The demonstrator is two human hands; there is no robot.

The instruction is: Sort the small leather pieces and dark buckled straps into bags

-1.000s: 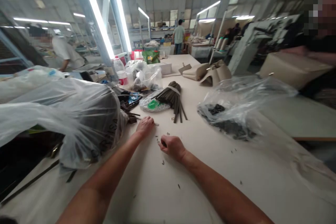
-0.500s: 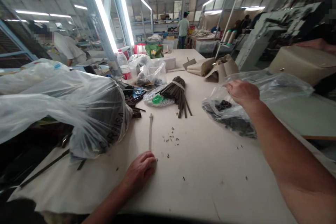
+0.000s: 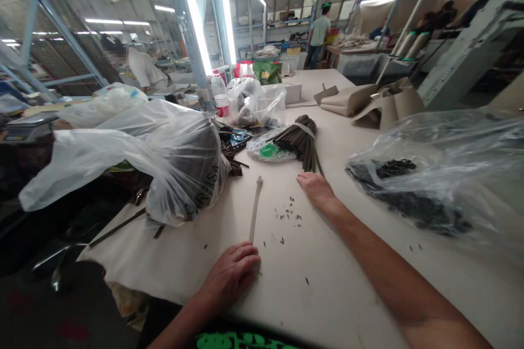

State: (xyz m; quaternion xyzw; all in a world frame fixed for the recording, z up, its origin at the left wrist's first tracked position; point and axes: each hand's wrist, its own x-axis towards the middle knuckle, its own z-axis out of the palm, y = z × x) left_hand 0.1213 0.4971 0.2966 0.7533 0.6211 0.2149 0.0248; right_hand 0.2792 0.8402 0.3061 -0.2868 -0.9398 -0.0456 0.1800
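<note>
A narrow light-coloured strap [image 3: 256, 210] lies on the table, pointing away from me, with a small fitting at its far end. My left hand [image 3: 237, 268] rests on the table with curled fingers closed over its near end. My right hand [image 3: 318, 191] reaches forward, its fingers drawn together low at the near tips of a banded bundle of dark strips [image 3: 302, 139]. Whatever is between those fingertips is hidden. Small dark metal bits [image 3: 289, 211] lie scattered between my hands. Right of my right arm, a clear plastic bag [image 3: 442, 136] holds many small black pieces [image 3: 413, 191].
A large plastic-wrapped bundle [image 3: 176, 158] covers the table's left side. Further back stand a bottle [image 3: 220, 95], clear bags [image 3: 256, 101] and beige bag pieces [image 3: 388, 102]. A blue post [image 3: 190, 27] rises behind them. Other people [image 3: 319, 32] are in the background.
My right hand has left the clear bag on the right and moved left to the front of the strip bundle. The view has turned right; my left hand stays at the strap.
</note>
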